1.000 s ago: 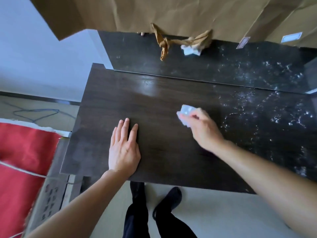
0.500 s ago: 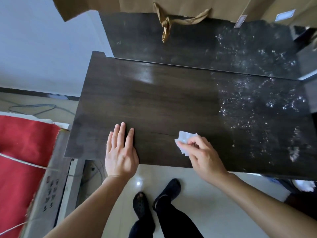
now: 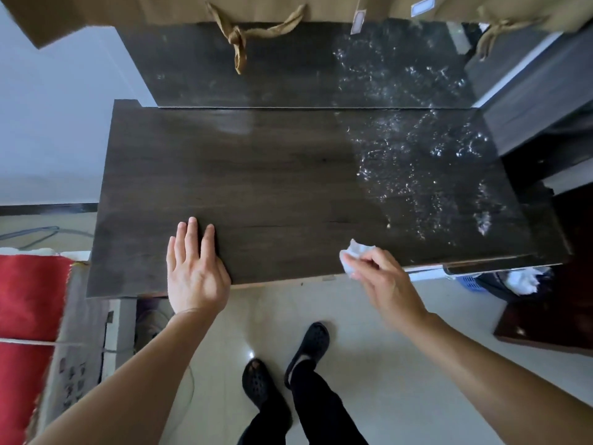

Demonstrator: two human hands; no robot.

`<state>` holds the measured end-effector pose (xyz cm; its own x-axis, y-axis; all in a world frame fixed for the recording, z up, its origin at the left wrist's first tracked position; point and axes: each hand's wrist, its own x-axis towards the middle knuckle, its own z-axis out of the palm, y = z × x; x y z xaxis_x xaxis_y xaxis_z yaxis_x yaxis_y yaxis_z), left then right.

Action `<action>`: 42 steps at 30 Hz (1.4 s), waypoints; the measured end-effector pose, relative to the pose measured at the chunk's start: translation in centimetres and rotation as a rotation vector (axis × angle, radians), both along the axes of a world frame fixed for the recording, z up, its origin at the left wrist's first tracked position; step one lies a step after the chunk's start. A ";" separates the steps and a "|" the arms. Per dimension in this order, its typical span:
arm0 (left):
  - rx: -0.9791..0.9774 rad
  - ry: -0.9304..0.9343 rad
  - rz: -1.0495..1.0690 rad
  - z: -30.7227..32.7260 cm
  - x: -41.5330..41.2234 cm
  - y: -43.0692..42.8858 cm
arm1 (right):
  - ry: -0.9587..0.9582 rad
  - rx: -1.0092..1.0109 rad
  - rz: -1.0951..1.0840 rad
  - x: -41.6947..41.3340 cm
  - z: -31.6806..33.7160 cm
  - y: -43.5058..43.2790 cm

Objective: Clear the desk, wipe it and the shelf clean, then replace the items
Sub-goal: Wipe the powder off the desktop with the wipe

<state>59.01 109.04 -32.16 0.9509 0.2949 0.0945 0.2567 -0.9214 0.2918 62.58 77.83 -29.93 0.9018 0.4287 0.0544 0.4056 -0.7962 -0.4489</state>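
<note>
A dark wooden desk top (image 3: 272, 175) fills the middle of the view, bare of items. Its right part is covered with white specks and smears (image 3: 426, 168); the left part looks even and dull. My left hand (image 3: 195, 271) lies flat on the desk's front edge, fingers straight. My right hand (image 3: 382, 284) pinches a crumpled white tissue (image 3: 354, 253) at the front edge of the desk, right of centre. Behind the desk runs a dark shelf surface (image 3: 272, 69), also speckled on its right side.
Brown paper bags with twisted handles (image 3: 239, 36) hang over the back of the shelf. A red blanket (image 3: 29, 290) lies at the left. A basket with white cloth (image 3: 513, 281) stands under the desk's right end. My feet in black shoes (image 3: 285, 367) stand on pale tiles.
My right hand has drawn the tissue from mid-desk toward me to the front edge, then slid it rightward along that edge. My left hand has stayed flat near the front edge.
</note>
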 end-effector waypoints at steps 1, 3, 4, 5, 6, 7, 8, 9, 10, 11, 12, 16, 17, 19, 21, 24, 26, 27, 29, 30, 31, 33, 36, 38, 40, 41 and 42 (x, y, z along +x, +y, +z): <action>0.002 0.004 0.002 0.0 0.0 -0.1 | -0.006 -0.035 -0.044 0.1 0.1 -2.1; 0.005 0.028 0.016 0.1 0.1 -0.3 | 0.013 -0.086 -0.145 0.4 0.5 -5.6; -0.004 0.042 0.033 0.3 0.2 -0.5 | 0.023 -0.087 -0.192 0.6 1.0 -6.8; -0.023 0.051 0.050 0.6 0.5 -0.9 | 0.016 -0.068 -0.243 1.0 1.6 -7.5; -0.047 0.050 0.052 0.9 0.9 -1.4 | -0.009 -0.029 -0.307 1.4 2.1 -8.0; -0.068 0.035 0.036 1.2 1.5 -2.1 | -0.053 0.019 -0.380 2.0 2.6 -8.2; -0.080 0.012 0.010 1.5 2.2 -3.0 | -0.099 0.062 -0.465 2.8 2.8 -8.1; -0.089 -0.012 -0.007 1.6 3.1 -4.1 | -0.125 0.077 -0.547 3.5 2.7 -7.9; -0.105 -0.030 -0.005 1.7 4.0 -5.2 | -0.128 0.062 -0.598 3.9 2.5 -7.3; -0.129 -0.040 0.012 1.6 4.9 -6.2 | -0.099 0.038 -0.594 4.0 1.8 -6.2; -0.150 -0.042 0.035 1.5 5.7 -7.1 | -0.057 0.009 -0.547 3.5 0.8 -4.7; -0.113 -0.043 0.034 0.6 6.6 -7.3 | 0.039 0.062 -0.154 1.0 -0.6 -0.5; -0.082 -0.049 -0.007 0.4 6.4 -6.8 | 0.016 0.060 -0.094 1.9 -0.6 -1.4; -0.034 -0.055 -0.087 0.0 5.7 -6.1 | -0.037 0.031 -0.197 5.4 -0.7 -3.9; -0.019 -0.057 -0.081 -0.2 5.6 -6.1 | -0.045 -0.043 -0.390 9.1 -0.7 -5.3; -0.028 -0.024 0.039 -0.2 6.5 -7.7 | -0.057 -0.051 -0.428 9.8 -0.7 -2.1; -0.027 0.022 0.122 0.0 7.3 -8.8 | -0.071 0.011 -0.209 7.1 -0.9 0.1; -0.026 0.046 0.156 -0.1 7.6 -9.2 | -0.065 0.043 -0.078 5.8 -1.0 0.2; -0.013 0.085 0.198 -0.1 8.1 -9.8 | -0.081 0.064 0.043 6.1 -1.2 -1.6; 0.000 0.100 0.203 -0.1 8.3 -10.0 | -0.100 0.050 0.003 7.7 -1.4 -2.9; 0.015 0.115 0.204 -0.1 8.4 -10.1 | -0.117 0.028 -0.082 9.9 -1.5 -4.0; 0.037 0.138 0.203 -0.1 8.6 -10.2 | -0.095 -0.024 -0.300 14.7 -1.6 -5.2; 0.055 0.170 0.217 -0.1 8.7 -10.3 | -0.032 -0.070 -0.356 16.0 -1.0 -1.5; 0.067 0.189 0.217 0.0 8.7 -10.4 | -0.039 -0.007 -0.137 12.5 -1.0 1.0; 0.073 0.203 0.221 0.1 8.8 -10.4 | -0.024 0.048 0.093 9.1 -1.2 1.0; 0.073 0.211 0.221 0.1 8.9 -10.4 | -0.020 0.056 0.146 9.0 -1.2 0.0; 0.075 0.218 0.221 0.2 8.9 -10.4 | -0.028 0.059 0.146 10.0 -1.3 -1.1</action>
<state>67.91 98.64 -31.99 0.8648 0.4964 -0.0750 0.5020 -0.8533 0.1409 72.61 76.75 -31.27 0.8278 0.5505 0.1079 0.5282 -0.7003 -0.4802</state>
